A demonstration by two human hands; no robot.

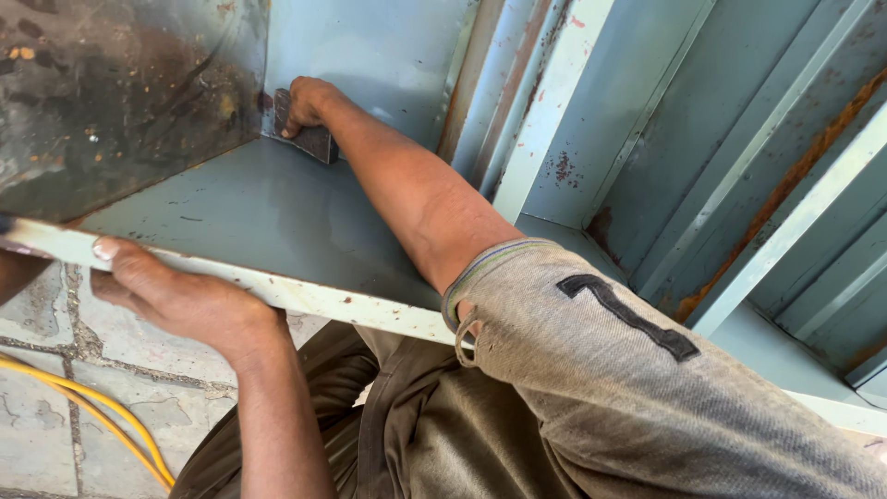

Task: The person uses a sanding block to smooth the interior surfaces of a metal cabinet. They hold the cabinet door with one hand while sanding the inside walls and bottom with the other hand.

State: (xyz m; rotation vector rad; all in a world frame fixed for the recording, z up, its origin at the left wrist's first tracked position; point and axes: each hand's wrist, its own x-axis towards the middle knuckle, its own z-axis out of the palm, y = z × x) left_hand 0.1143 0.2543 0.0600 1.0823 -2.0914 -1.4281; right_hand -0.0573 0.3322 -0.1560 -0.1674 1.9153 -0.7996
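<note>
Left hand (180,296) nearest, grip clamped over pale front edge of grey-blue metal cabinet (268,208); best kept braced. Farther in, right hand (305,103) pinching dark sandpaper piece (309,137) into back corner; flat, even pressure advisable.
</note>
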